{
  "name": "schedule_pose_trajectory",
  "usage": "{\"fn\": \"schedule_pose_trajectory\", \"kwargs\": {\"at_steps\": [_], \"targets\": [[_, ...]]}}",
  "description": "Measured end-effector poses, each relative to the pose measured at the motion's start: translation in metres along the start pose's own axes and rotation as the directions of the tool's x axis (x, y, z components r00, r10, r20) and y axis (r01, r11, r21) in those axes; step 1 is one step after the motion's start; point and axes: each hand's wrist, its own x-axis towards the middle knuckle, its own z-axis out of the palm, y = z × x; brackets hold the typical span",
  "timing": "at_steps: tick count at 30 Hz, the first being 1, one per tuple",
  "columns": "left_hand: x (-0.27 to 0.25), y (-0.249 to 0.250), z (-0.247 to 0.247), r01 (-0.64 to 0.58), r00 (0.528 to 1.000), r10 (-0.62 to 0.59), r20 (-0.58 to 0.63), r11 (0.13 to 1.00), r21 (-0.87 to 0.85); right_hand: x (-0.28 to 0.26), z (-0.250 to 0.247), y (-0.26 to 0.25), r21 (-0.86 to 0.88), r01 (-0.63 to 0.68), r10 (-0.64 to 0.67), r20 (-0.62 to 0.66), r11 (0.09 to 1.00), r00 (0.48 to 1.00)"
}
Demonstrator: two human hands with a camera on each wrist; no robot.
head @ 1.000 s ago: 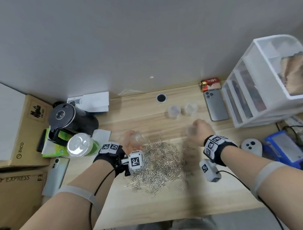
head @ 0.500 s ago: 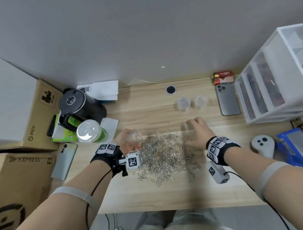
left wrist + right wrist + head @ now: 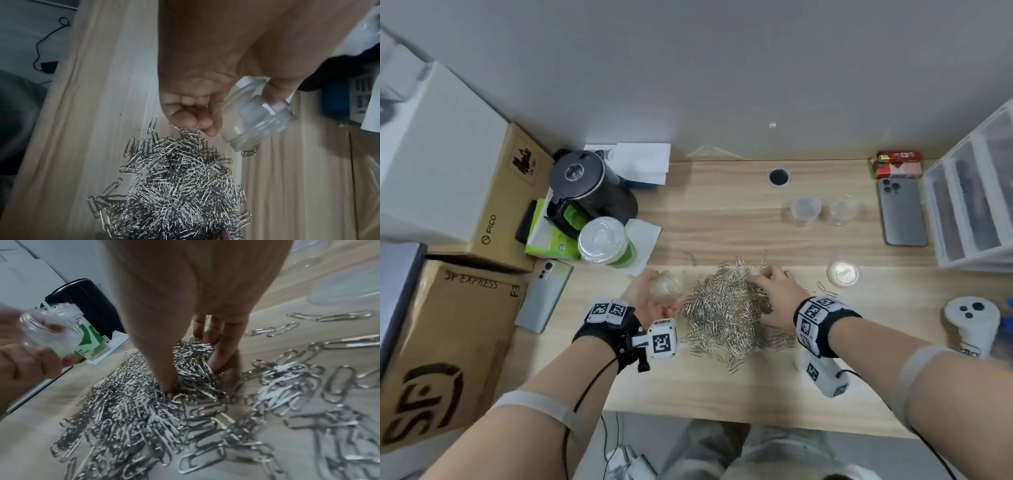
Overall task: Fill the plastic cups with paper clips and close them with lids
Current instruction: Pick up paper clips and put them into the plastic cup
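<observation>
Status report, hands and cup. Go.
Left hand holds clear cup, tilted, beside the paper clip pile. Right hand pinching clips from pile. Lid waits on desk. Nothing in the way.

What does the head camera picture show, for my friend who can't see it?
A person's right hand gathers a bunch from a big pile of silver paper clips on a wooden desk, while the left hand holds a clear plastic cup beside the pile. Two more cups and a round lid wait nearby.
</observation>
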Motion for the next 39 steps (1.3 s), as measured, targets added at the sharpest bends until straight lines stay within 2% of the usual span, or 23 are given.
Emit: {"fn": "schedule_pose_trajectory", "kwargs": {"at_steps": [3, 8, 18, 25, 35, 39], "targets": [[-0.004, -0.005, -0.006, 0.002, 1.0, -0.002, 0.004, 0.999, -0.04, 0.001, 0.002, -0.011, -0.006, 0.01, -0.01, 0.031, 1.0, 0.999], [-0.009, -0.013, -0.014, 0.008, 1.0, -0.007, 0.008, 0.996, -0.091, 0.0, 0.009, -0.028, -0.174, 0.019, -0.007, 0.069, 0.985, 0.998], [-0.013, -0.025, -0.024, 0.082, 0.997, -0.08, 0.017, 0.987, -0.141, 0.005, 0.015, -0.036, -0.047, 0.039, -0.039, 0.015, 0.998, 0.999], [-0.014, -0.028, -0.022, 0.088, 0.996, -0.088, 0.007, 0.99, -0.112, 0.005, 0.022, -0.044, -0.178, 0.01, -0.007, 0.018, 0.984, 1.0], [-0.019, -0.03, -0.006, 0.066, 0.998, -0.064, 0.031, 0.993, -0.095, 0.003, 0.015, -0.044, 0.009, 0.042, -0.042, -0.002, 0.999, 0.999], [-0.016, -0.032, -0.001, 0.127, 0.991, -0.126, 0.043, 0.992, -0.014, 0.001, 0.009, -0.042, 0.067, 0.046, -0.048, 0.021, 0.997, 0.999]]}}
